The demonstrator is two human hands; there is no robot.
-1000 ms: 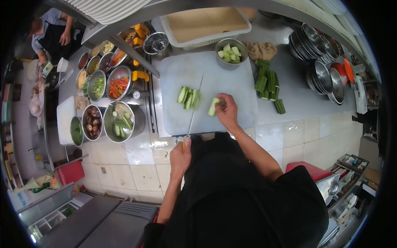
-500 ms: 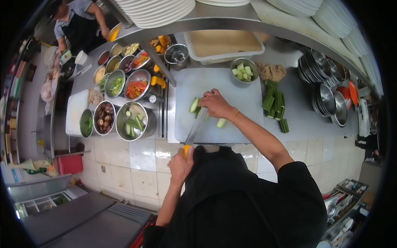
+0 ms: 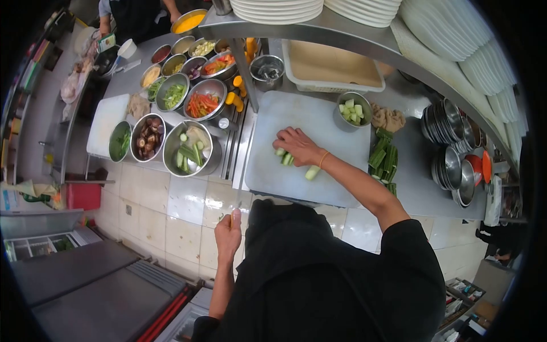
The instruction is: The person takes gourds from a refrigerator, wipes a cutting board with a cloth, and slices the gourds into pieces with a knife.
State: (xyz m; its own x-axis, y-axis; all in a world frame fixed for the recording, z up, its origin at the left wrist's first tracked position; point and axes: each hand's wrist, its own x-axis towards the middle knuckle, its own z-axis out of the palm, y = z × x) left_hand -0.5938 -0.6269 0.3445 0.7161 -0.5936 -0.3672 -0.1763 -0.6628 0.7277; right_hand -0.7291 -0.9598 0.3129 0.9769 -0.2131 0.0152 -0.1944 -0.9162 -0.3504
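Observation:
My left hand [image 3: 229, 233] is closed around the handle of a kitchen knife [image 3: 240, 191], held off the near left edge of the board. The narrow blade points away from me, almost edge-on, and is faint. On the white cutting board [image 3: 268, 119], my right hand [image 3: 299, 146] curls its fingers over pale green cucumber-like pieces [image 3: 287, 159], partly covering them. Another peeled piece [image 3: 312, 172] lies beneath the right wrist. A metal bowl [image 3: 353, 121] of pale cut chunks [image 3: 351, 112] stands at the board's far right corner.
Dark green vegetable lengths [image 3: 384, 159] and a crumpled cloth [image 3: 387, 118] lie right of the board. Metal bowls [image 3: 447, 174] are stacked further right. Several bowls of cut vegetables, including mushrooms [image 3: 149, 135], stand left. A shelf [image 3: 319, 29] with plates overhangs the back; another person [image 3: 137, 20] stands far left.
The knife has moved back from beside my right hand, off the board toward my body. My right hand has settled lower over the cut pieces. The whole view has shifted slightly.

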